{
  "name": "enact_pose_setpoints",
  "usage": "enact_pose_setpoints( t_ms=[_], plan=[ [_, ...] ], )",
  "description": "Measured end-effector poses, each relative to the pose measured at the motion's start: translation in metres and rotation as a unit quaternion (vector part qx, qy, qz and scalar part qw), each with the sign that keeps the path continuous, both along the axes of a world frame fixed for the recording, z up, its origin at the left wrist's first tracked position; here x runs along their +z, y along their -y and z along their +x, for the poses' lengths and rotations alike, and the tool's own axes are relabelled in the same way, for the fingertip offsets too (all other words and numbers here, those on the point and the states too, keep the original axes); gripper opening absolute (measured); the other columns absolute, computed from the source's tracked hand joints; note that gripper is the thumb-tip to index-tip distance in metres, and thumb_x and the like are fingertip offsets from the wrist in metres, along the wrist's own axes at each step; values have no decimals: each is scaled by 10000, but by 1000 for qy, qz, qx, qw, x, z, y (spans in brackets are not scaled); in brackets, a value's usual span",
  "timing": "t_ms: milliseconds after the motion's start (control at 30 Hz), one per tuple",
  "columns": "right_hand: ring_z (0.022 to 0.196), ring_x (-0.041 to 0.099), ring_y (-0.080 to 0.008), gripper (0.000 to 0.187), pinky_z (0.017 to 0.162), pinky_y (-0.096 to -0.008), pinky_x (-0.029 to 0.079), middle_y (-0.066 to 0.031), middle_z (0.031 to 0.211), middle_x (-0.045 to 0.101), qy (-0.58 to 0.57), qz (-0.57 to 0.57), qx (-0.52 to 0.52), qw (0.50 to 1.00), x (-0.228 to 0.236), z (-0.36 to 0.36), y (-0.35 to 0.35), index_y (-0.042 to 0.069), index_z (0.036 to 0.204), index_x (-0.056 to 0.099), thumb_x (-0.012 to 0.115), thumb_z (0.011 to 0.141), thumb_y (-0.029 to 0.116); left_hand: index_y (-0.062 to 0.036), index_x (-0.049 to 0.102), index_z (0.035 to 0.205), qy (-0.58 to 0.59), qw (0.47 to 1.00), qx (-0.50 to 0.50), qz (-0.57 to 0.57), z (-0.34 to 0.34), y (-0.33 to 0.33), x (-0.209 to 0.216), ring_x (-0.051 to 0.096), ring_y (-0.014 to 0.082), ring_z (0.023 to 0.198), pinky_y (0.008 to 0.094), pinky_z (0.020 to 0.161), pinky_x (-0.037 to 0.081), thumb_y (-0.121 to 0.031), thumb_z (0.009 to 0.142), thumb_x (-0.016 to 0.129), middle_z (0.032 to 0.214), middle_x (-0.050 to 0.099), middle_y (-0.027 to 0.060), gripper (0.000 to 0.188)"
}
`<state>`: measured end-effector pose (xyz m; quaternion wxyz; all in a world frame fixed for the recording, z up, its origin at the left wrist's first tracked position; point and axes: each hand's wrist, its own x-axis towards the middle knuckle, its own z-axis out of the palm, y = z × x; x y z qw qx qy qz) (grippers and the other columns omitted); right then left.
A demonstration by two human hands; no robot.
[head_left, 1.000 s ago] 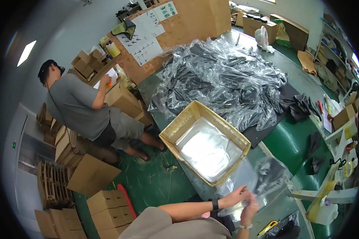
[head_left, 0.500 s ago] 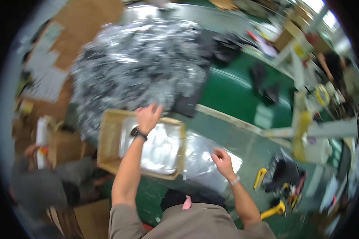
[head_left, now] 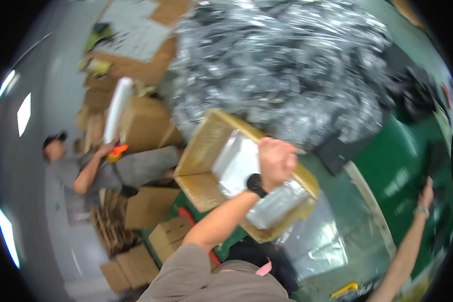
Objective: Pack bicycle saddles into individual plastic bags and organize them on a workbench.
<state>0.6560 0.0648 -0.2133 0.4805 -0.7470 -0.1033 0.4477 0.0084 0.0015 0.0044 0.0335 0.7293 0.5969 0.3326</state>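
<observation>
A yellow-brown open carton [head_left: 194, 189] stands tilted in view before me, with shiny clear plastic packages [head_left: 277, 209] inside. My left hand [head_left: 277, 163], with a black watch on its wrist, is over the carton's far right side. Its fingers are curled; what they hold, if anything, is hidden. Far to the right my right hand [head_left: 426, 195] reaches out over the green surface [head_left: 395, 176]. Its fingertips come up against a dark, soft-looking piece [head_left: 438, 158]; blur hides whether they grip it.
A large heap of plastic-wrapped dark items [head_left: 282, 65] lies beyond the carton. Clear plastic sheeting [head_left: 319, 246] lies right of it, near a yellow cutter [head_left: 345, 290]. At left, another person [head_left: 90, 168] holds a white roll [head_left: 118, 108] among cardboard boxes [head_left: 148, 123].
The view has swung left. My right hand has moved from beside the plastic sheeting out to the dark pieces on the right. My left hand has curled its fingers at the carton's far right side.
</observation>
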Motion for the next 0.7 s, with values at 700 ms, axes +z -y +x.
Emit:
enact_pose_setpoints(
  t_ms=[700],
  plan=[
    [899, 619, -192, 247, 783, -336, 497, -98, 1000, 650, -166, 23, 19, 986, 134, -279, 408, 23, 1045, 615, 486, 912, 186, -10, 620, 877, 60, 862, -371, -339, 154, 218, 16, 629, 354, 798, 453, 701, 503, -154, 752, 611, 790, 623, 198, 191]
  ],
)
